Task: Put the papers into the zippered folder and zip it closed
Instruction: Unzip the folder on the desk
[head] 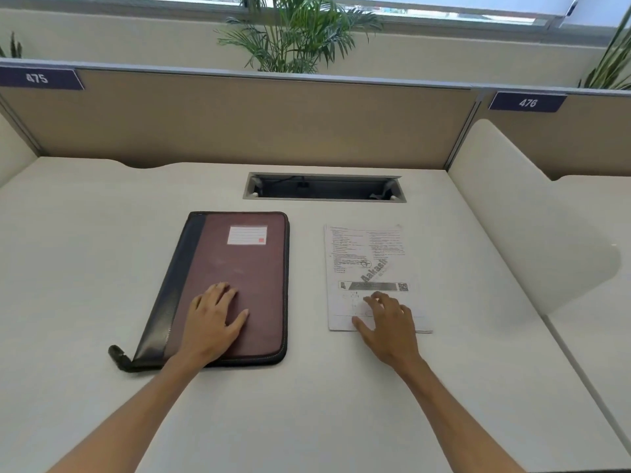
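On desk — left hand flat on folder | right hand on papers

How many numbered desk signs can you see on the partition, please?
2: sign 475 sits at the partition's far left top edge, and sign 476 is at the right, past the divider post. Others may lie outside the view.
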Motion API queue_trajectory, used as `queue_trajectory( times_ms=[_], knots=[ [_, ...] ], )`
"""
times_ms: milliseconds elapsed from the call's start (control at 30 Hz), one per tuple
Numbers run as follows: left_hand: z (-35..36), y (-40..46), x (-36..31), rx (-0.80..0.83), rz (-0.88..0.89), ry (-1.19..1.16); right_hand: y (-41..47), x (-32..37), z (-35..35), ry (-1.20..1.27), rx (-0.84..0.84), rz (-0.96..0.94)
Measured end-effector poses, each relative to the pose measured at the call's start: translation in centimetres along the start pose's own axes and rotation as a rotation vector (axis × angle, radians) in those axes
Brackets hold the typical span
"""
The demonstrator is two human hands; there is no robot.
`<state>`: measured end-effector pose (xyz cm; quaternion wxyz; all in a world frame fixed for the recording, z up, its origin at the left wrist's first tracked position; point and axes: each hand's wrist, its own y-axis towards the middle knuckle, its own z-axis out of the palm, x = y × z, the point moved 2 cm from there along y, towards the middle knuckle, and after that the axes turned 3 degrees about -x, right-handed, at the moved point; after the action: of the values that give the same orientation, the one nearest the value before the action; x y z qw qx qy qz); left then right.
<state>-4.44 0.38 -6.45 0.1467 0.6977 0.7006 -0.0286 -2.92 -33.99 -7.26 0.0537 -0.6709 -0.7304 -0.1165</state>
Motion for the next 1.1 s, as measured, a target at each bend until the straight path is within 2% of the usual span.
queue_trajectory(
  times_ms=[133,267,767,1100],
  knots=[
    [-0.6,1.7,1.0,-0.023,0.002,-0.01,2.2,1.4,-1.1,0.067,-0.087,-0.022],
    [-1.0,4.2,2.9,-0.055,-0.036,-0.02,5.1,3.6,-1.5,0.141,-0.095,-0.068],
    [-1.2,13.3,9.9,-0.093,-0.189,-0.046,15.2,13.3,0.9,0.23,0.066,-0.254],
    [0.5,17.4,13.2,-0.09,-0.264,-0.188,21.7,19.8,4.0,0.243,0.157,-0.3]
  ],
)
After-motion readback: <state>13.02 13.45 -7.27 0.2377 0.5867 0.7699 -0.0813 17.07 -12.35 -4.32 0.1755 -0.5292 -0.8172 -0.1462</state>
